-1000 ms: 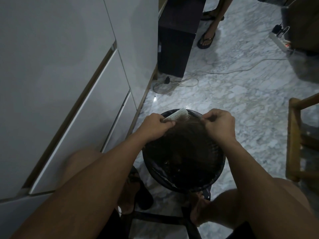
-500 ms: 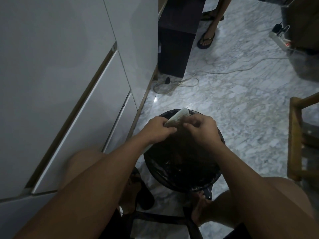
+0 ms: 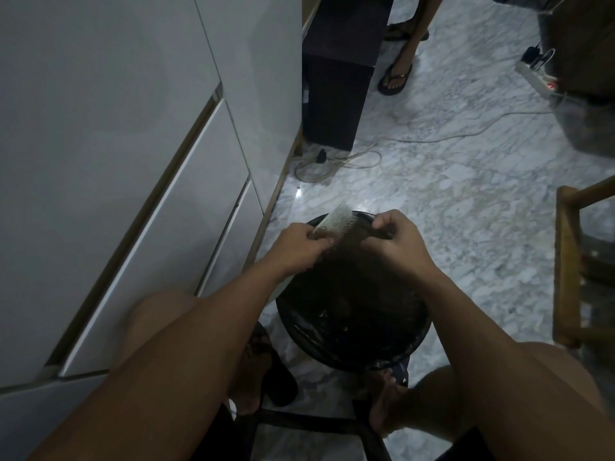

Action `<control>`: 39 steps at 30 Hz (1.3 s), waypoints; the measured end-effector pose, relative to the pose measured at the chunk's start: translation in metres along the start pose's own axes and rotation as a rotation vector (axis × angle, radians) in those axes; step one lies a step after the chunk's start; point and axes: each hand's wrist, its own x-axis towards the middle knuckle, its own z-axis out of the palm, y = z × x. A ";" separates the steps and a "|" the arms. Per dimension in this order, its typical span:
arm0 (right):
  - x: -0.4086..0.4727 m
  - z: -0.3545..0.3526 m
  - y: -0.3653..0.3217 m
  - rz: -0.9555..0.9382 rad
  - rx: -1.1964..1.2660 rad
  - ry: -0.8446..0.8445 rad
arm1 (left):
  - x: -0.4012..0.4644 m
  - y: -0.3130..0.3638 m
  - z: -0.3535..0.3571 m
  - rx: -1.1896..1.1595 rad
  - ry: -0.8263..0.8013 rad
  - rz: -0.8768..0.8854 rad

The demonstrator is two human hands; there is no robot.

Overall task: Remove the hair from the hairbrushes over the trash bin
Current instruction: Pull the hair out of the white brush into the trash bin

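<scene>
The pale flat plastic hairbrush runs lengthwise from the left hand up and away, its free end pointing toward the far rim of the round black-lined trash bin below. Its short bristles face right. The left fingers curl round its near end. Just right of the bristles, the right hand has its fingers pinching dark hair strands.

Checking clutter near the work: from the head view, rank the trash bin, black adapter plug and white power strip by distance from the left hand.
1. Round black trash bin, directly below the left hand.
2. Black adapter plug, beyond, by the cabinet.
3. White power strip, far right.
</scene>
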 end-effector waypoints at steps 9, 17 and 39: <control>0.001 0.014 0.006 -0.081 -0.207 0.032 | -0.002 0.000 0.002 -0.031 -0.023 0.013; 0.002 -0.003 0.016 0.045 -0.708 -0.278 | 0.002 0.003 -0.007 -0.175 0.033 -0.045; 0.004 0.009 0.001 0.275 0.211 0.140 | -0.009 0.013 -0.003 -0.054 -0.102 -0.019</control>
